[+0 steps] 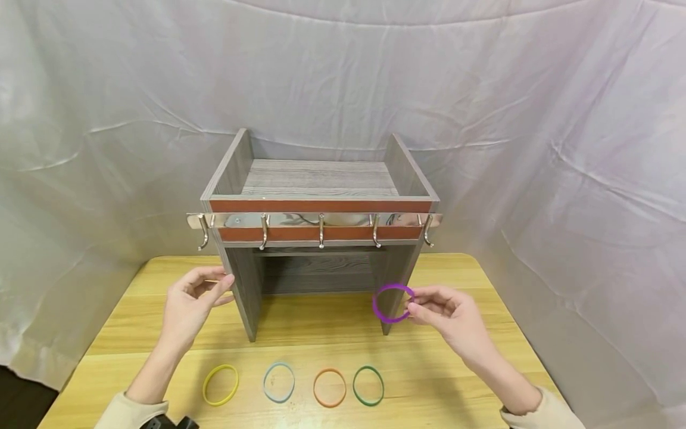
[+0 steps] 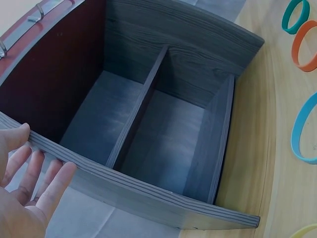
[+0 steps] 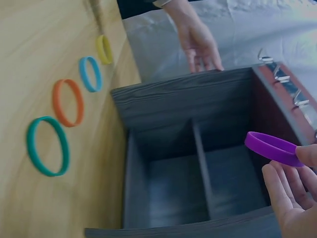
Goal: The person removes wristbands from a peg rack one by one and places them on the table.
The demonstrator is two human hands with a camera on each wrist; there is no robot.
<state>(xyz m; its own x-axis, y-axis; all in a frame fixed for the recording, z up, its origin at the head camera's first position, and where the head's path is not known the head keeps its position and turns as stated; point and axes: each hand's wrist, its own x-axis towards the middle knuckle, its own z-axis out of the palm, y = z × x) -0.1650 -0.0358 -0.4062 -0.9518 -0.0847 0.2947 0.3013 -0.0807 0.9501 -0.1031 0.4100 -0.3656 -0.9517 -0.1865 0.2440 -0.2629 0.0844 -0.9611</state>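
Observation:
Between thumb and fingers, my right hand pinches a purple silicone wristband in front of the right leg of a grey wooden shelf. The right wrist view shows the band tilted, its near end at the thumb. My left hand is at the shelf's left side panel. In the left wrist view its thumb and fingertips touch the edge of that panel, the fingers loosely extended. Along the shelf's front runs a metal hook rail with several bare hooks.
In a row on the wooden table, before the shelf, lie a yellow wristband, a light blue one, an orange one and a green one. Pale grey cloth hangs behind and at both sides.

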